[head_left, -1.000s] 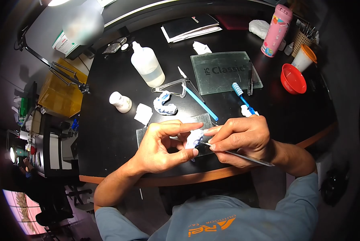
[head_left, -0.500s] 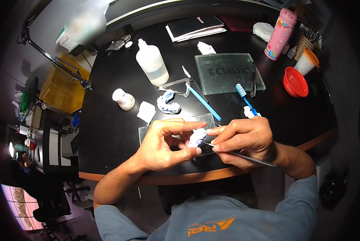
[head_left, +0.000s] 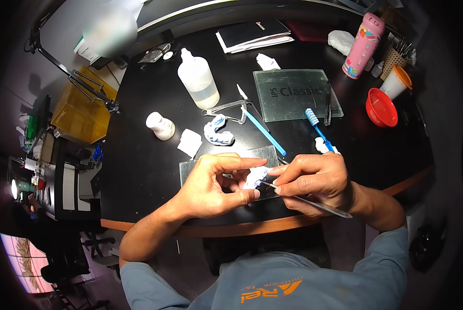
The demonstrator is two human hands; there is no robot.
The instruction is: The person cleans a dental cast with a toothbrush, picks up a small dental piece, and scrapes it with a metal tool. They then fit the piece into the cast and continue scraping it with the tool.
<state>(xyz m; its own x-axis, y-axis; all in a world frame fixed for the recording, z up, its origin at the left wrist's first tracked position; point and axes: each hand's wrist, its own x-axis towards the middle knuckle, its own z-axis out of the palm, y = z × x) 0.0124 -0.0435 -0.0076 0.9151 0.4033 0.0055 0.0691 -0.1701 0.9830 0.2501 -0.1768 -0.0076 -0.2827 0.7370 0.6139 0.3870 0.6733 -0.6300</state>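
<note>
My left hand (head_left: 214,185) grips a white-and-blue dental model (head_left: 255,177) between thumb and fingers, above the table's front part. In my right hand (head_left: 314,181) is a slim metal carving instrument (head_left: 322,205), held like a pen, its tip against the model's right side. A second dental arch model (head_left: 218,132), white with blue, lies just beyond my left hand. Below both hands, a glass slab (head_left: 187,170) is partly covered by them. A folded white tissue (head_left: 190,142) sits beside that arch. Right of it lies a blue-handled knife (head_left: 265,132).
A large bottle of clear liquid (head_left: 198,80) and a small white bottle (head_left: 160,126) stand at left. Further right are a marked glass plate (head_left: 293,95), a blue toothbrush (head_left: 314,123), a red bowl (head_left: 381,107) and a pink flask (head_left: 363,46). The table has a wooden front edge (head_left: 231,229).
The view has shifted slightly. My left hand keeps its hold on the model, and the instrument in my right hand has turned a little, its tip still at the model.
</note>
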